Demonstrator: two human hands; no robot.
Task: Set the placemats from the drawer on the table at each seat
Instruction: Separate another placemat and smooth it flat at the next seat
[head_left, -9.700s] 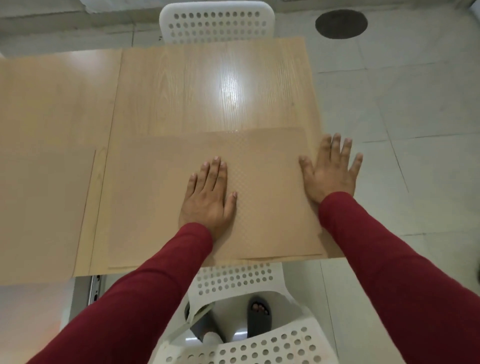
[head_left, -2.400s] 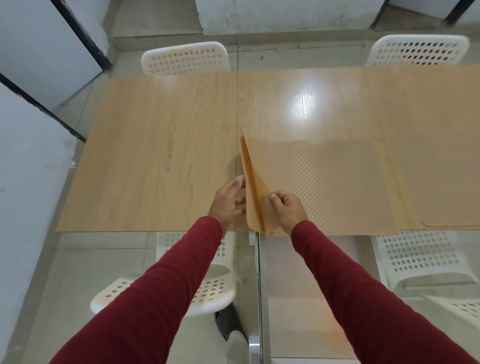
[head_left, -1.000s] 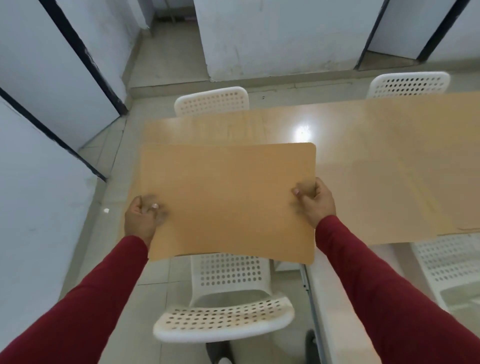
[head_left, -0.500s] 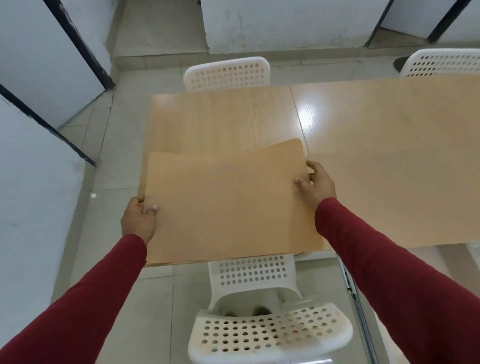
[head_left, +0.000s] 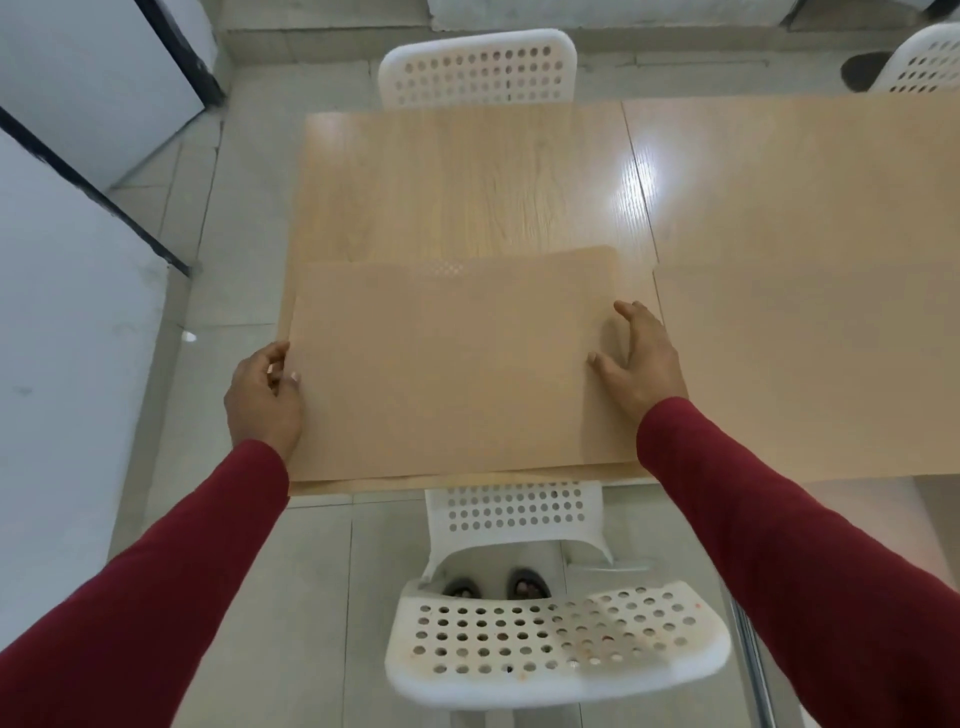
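Left hand (head_left: 264, 397) pinches the left edge of the placemat (head_left: 452, 364), thumb on top, fingers curled at the rim. Right hand (head_left: 640, 364) lies released, palm flat and fingers spread, pressing the mat's right end onto the surface (head_left: 467, 182).

Change noted: half a second ago I had the mat lifted, gripped at both ends and tilted, far corner raised. Now it lies flat on the wood, near edge just inside the table's near edge, right grip given up. Put-down essentially made.

Position: mat sits at the left end seat, directly in front of the near white chair (head_left: 550, 639). Opposite white chair (head_left: 478, 67) has bare wood before it. To the right, another mat (head_left: 810, 364) lies already placed at the neighbouring seat, just beside this one, a narrow strip of wood between.

Judgement: this seat is nearly done. Left edge looks to overhang or sit right at the table's left side; hard to tell. Probably needs a small nudge rightward, a smoothing pass, then release of the left pinch. Far seats not yet set.
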